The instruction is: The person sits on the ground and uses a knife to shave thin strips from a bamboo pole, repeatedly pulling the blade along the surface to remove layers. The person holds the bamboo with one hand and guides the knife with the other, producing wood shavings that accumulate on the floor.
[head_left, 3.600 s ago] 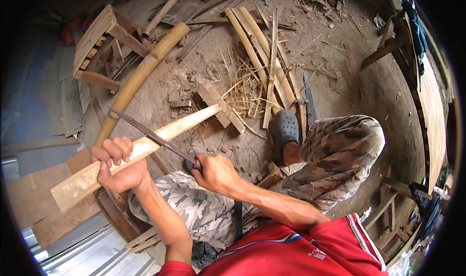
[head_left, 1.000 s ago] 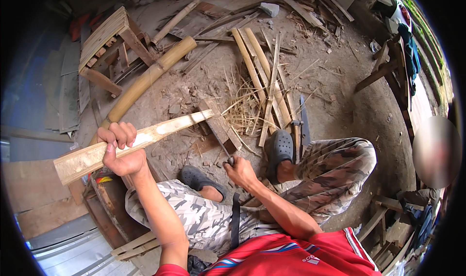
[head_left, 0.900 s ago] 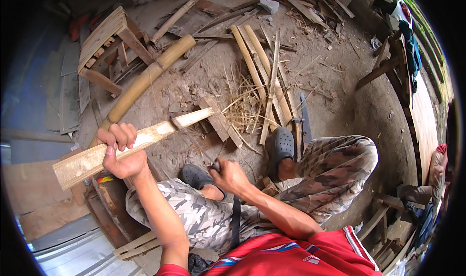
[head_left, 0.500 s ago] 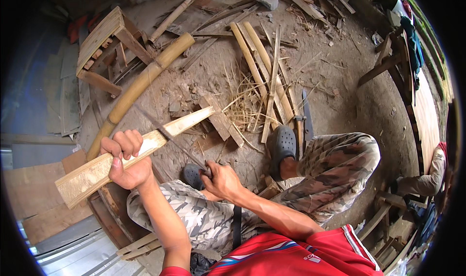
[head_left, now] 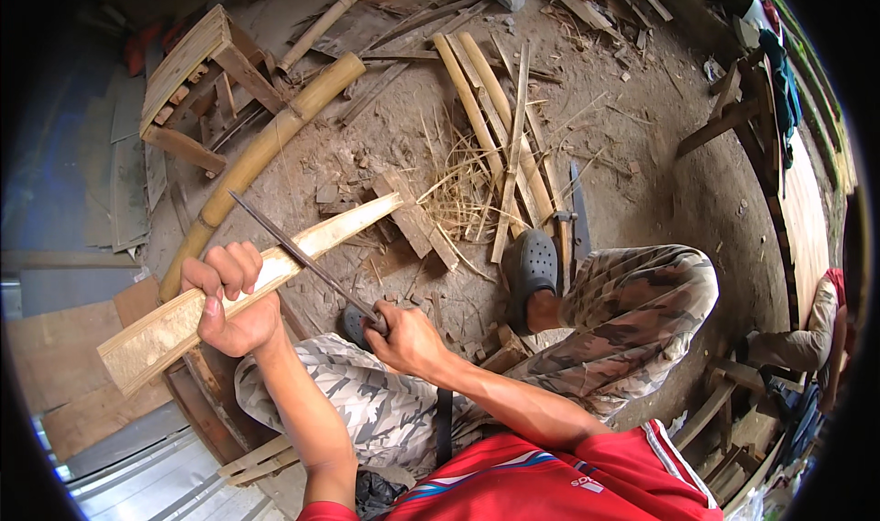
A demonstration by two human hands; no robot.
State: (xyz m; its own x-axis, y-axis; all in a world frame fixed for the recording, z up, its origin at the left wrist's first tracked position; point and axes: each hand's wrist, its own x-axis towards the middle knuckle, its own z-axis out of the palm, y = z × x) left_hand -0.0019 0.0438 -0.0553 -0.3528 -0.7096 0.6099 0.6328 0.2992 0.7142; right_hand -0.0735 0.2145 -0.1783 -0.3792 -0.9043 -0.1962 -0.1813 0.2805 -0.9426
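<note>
My left hand (head_left: 229, 301) is wrapped round a split bamboo strip (head_left: 156, 338), pale inner face up, slanting away to the right. The far end of the strip lies at a wooden block (head_left: 414, 220) on the ground. In my right hand (head_left: 403, 340) is the handle of a long, narrow, dark-bladed knife (head_left: 302, 253). Its blade crosses the strip just beyond my left hand, tip pointing to the far left. Whether the edge bites into the strip I cannot tell.
A whole bamboo pole (head_left: 275, 136) lies to the left beside a small wooden stool (head_left: 197, 72). Ahead are split bamboo lengths (head_left: 486, 99), a heap of shavings (head_left: 458, 196), a hammer (head_left: 564, 228) and a saw (head_left: 579, 205). A bench (head_left: 724, 127) stands at the right.
The knife has moved slightly back along the strip towards my left hand, and its blade shows more clearly. Both hands keep their grip.
</note>
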